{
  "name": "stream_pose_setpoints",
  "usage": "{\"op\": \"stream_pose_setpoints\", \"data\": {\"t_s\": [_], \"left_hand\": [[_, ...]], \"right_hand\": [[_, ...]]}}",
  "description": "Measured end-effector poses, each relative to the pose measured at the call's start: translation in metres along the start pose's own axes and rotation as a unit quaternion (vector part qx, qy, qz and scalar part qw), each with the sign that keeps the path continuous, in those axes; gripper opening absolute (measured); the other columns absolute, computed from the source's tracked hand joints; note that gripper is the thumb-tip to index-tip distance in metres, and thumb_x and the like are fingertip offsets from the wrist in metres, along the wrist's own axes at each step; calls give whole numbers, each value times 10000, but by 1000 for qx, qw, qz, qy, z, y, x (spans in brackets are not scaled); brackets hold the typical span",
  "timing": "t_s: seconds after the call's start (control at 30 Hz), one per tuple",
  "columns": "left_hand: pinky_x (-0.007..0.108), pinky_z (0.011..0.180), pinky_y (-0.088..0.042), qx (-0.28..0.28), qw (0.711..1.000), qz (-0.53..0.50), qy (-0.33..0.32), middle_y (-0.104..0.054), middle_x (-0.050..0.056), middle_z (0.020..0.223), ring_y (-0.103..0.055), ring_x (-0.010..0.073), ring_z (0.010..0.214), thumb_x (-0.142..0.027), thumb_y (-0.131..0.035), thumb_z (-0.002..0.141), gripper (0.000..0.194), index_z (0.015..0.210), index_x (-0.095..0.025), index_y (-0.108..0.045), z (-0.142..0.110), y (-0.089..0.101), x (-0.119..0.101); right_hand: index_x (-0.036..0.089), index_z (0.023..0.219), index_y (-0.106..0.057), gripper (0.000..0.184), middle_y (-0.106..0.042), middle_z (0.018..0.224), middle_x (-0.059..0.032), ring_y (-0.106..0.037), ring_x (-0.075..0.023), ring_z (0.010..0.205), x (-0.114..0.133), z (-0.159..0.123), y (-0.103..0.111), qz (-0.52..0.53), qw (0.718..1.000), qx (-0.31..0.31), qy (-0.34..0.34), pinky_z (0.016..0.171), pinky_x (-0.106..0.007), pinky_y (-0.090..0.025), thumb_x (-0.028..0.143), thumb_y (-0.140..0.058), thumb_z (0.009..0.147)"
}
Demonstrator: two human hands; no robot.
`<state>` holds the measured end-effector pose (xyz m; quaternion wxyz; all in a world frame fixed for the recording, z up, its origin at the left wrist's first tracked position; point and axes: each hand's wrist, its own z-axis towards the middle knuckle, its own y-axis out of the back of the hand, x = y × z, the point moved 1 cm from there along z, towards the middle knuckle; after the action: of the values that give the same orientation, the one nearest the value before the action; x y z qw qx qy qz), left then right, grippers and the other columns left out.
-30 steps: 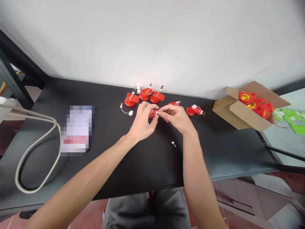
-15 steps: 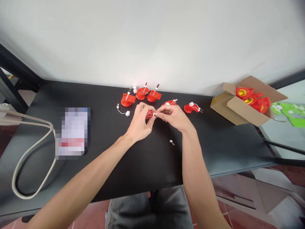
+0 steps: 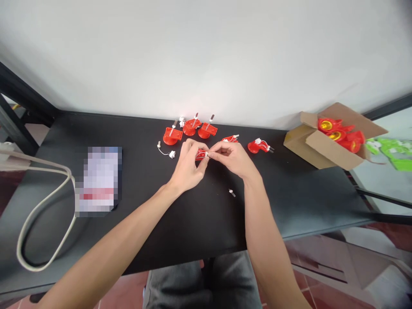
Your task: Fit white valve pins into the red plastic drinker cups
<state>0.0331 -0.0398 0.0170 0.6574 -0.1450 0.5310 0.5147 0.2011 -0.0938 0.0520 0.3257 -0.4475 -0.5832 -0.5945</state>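
Observation:
My left hand (image 3: 190, 165) is closed around a red plastic housing (image 3: 201, 155) with a white wire along its open side. At the right end of that housing sits a small white piece (image 3: 207, 154), where my right hand (image 3: 233, 158) pinches with thumb and forefinger. The fingertips hide most of this piece. Just behind my right hand lies another red housing (image 3: 229, 139) with a white wire, partly covered. Farther right rests a red housing (image 3: 253, 147) with a white insert and two metal prongs.
Three red housings (image 3: 172, 135) with metal strips stand near the wall. A white wired connector (image 3: 172, 154) lies left of my hands, a small metal-and-white piece (image 3: 232, 192) in front. A cardboard box (image 3: 302, 146) holds red parts. A pixelated flat object (image 3: 101, 178) and pale cable (image 3: 22, 231) lie left.
Both hands stay almost in place, with small finger shifts at the white piece on the housing's right end. The view has tilted very slightly.

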Motion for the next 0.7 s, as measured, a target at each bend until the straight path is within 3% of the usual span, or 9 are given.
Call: {"op": "stream_pose_setpoints", "data": {"t_s": [0.7], "left_hand": [[351, 856, -525, -9, 999, -21, -29, -515, 50, 1066, -538, 181, 1015, -137, -583, 927, 135, 1009, -231, -532, -2, -1, -1]], "right_hand": [[214, 832, -752, 262, -689, 783, -10, -547, -120, 633, -3, -2, 2, 77, 997, -4, -8, 591, -288, -453, 445, -845, 751]]}}
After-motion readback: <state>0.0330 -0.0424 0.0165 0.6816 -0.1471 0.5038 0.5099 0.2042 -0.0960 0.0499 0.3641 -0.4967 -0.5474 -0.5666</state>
